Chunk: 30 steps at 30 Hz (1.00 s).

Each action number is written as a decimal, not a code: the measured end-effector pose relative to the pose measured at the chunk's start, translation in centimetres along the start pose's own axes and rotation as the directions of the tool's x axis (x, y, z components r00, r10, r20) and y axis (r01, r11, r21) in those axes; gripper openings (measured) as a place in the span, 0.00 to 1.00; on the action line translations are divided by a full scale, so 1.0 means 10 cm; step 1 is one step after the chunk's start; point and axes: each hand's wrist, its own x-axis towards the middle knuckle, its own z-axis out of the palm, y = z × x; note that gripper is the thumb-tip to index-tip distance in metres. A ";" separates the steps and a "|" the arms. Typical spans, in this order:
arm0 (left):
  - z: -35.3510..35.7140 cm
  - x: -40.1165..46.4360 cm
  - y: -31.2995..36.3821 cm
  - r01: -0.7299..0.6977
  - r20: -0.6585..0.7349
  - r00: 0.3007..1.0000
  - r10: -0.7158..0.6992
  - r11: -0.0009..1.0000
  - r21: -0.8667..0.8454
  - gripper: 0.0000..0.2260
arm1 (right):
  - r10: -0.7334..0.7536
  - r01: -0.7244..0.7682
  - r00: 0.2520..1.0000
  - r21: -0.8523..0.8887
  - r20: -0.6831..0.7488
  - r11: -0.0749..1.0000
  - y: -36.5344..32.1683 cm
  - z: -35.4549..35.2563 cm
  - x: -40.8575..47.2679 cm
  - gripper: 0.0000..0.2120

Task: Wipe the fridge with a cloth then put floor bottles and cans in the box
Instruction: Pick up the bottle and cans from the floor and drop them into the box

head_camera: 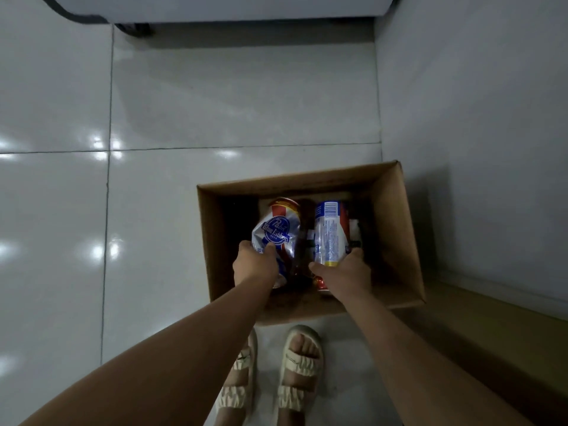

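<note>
So the crumpled can (274, 233) is a dented silver one with a blue ribbon logo and red stripe; the left hand (256, 263) has its fingers wrapped round the lower end, holding it over the open cardboard box (396, 229); the second can (330, 233) is smoother, white and blue with fine print and a barcode, gripped near its base by the right hand (344, 273), also above the box opening; there's dark stuff lower inside, maybe bottles, too murky to say; the box sits on glossy white floor tiles (153, 210), right up against a wall; sandalled feet (302, 364) stand just behind it; the fridge base (215, 7) is well apart, up top.
</note>
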 end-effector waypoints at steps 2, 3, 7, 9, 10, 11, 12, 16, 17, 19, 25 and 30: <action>0.13 0.21 -0.08 -0.013 -0.026 1.000 0.013 1.000 0.015 0.12 | -0.025 0.025 1.000 -0.034 0.010 0.999 0.05 0.17 0.22 0.37; 0.19 0.30 -0.13 -0.022 -0.033 0.999 0.023 1.000 0.019 0.12 | -0.033 0.034 0.999 -0.051 0.017 0.998 0.08 0.26 0.31 0.38; 0.37 0.58 -0.32 -0.035 -0.037 0.999 0.035 0.999 -0.002 0.13 | -0.018 0.020 0.999 -0.043 0.029 0.999 0.13 0.53 0.61 0.38; 0.43 0.67 -0.39 -0.036 -0.036 0.999 0.036 0.999 -0.012 0.13 | 0.000 0.002 0.999 -0.032 0.035 0.999 0.14 0.63 0.70 0.38; 0.45 0.70 -0.41 -0.032 -0.032 0.999 0.032 0.999 -0.007 0.12 | 0.011 -0.010 0.999 -0.029 0.038 1.000 0.14 0.67 0.73 0.38; 0.46 0.72 -0.42 -0.021 -0.021 1.000 0.021 1.000 0.000 0.12 | 0.022 -0.021 0.999 -0.028 0.044 0.999 0.15 0.70 0.75 0.38; 0.48 0.73 -0.43 -0.005 -0.009 1.000 0.006 1.000 0.005 0.12 | 0.031 -0.030 0.998 -0.027 0.053 0.999 0.16 0.72 0.76 0.39; 0.47 0.67 -0.39 0.012 0.071 0.997 -0.017 0.997 0.076 0.16 | 0.048 -0.044 0.993 -0.044 0.106 0.998 0.18 0.71 0.72 0.42; 0.44 0.63 -0.36 0.011 0.086 0.996 -0.018 0.996 0.086 0.16 | 0.049 -0.044 0.993 -0.047 0.110 0.998 0.17 0.69 0.68 0.43; 0.35 0.54 -0.30 0.005 0.102 0.995 -0.015 0.995 0.103 0.17 | 0.045 -0.038 0.992 -0.059 0.115 0.998 0.13 0.62 0.56 0.42; -0.15 0.04 -0.06 -0.038 0.119 0.993 0.024 0.992 0.121 0.18 | 0.015 -0.005 0.995 -0.101 0.103 0.995 -0.10 0.26 -0.06 0.34; -0.79 -0.56 0.23 -0.136 0.148 0.982 0.117 0.983 0.124 0.18 | -0.024 0.030 0.997 -0.090 0.075 0.995 -0.46 -0.15 -0.83 0.35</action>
